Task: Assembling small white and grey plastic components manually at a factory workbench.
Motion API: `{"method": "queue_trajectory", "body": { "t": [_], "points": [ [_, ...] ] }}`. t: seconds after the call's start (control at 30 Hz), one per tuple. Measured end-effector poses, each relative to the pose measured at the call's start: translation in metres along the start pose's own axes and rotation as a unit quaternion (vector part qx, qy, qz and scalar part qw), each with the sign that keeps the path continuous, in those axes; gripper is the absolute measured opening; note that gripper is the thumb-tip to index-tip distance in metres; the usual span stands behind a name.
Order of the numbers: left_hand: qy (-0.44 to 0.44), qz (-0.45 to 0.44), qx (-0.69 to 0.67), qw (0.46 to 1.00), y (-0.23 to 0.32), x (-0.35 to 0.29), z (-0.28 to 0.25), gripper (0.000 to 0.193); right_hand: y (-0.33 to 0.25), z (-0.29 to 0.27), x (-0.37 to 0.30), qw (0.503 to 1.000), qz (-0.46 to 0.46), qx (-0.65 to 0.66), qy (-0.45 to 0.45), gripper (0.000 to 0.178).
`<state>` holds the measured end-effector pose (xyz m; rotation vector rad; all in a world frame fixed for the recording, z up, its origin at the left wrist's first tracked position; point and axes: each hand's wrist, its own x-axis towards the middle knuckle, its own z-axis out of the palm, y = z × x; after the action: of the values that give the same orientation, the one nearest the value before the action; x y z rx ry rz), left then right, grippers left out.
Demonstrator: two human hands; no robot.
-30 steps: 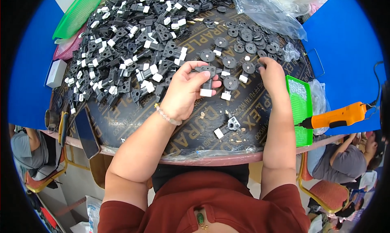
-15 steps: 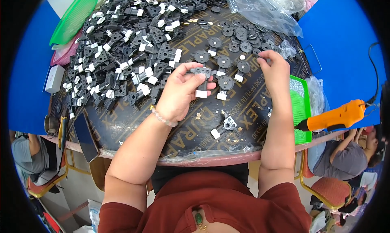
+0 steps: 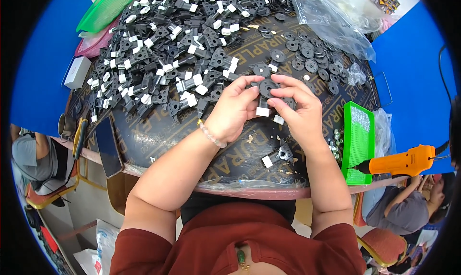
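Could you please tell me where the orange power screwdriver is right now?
In the head view, the orange power screwdriver is on the right, its tip pointing left across the near end of the green tray.

Along the left edge of the table (image 3: 144,137), near to far: dark phone (image 3: 108,145), yellow-and-black hand tool (image 3: 79,140), metal cup (image 3: 66,126), white box (image 3: 78,72), pink basket (image 3: 96,47), green basket (image 3: 106,8); toward the far right edge, a clear plastic bag (image 3: 331,21)
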<state>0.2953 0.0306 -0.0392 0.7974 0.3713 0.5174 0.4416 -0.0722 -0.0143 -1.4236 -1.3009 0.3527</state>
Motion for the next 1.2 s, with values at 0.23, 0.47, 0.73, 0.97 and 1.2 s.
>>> {"method": "queue_trajectory", "body": {
  "t": [0.23, 0.47, 0.73, 0.97, 1.2],
  "points": [
    [0.018, 0.003, 0.039, 0.999, 0.004, 0.0, 0.002, 0.027, -0.007, -0.005, 0.004, 0.989, -0.026, -0.132, -0.061, 0.029],
    [-0.007, 0.041, 0.132, 0.99, 0.002, -0.003, 0.005, 0.031, -0.015, -0.017, 0.008, 0.937, -0.148, -0.294, -0.118, 0.04],
    [0.074, 0.134, 0.116, 0.981, 0.004, -0.002, 0.011, 0.056, -0.022, -0.011, 0.046, 0.952, -0.1, -0.275, -0.086, 0.048],
    [0.214, 0.319, 0.129, 0.914, 0.04, 0.012, -0.017, 0.048, 0.046, 0.017, 0.137, 0.939, -0.026, -0.337, -0.059, 0.052],
    [0.272, 0.35, 0.041, 0.895, 0.059, 0.01, -0.023, 0.045, 0.082, 0.018, 0.145, 0.912, -0.019, -0.375, -0.165, 0.047]
  ]
}}
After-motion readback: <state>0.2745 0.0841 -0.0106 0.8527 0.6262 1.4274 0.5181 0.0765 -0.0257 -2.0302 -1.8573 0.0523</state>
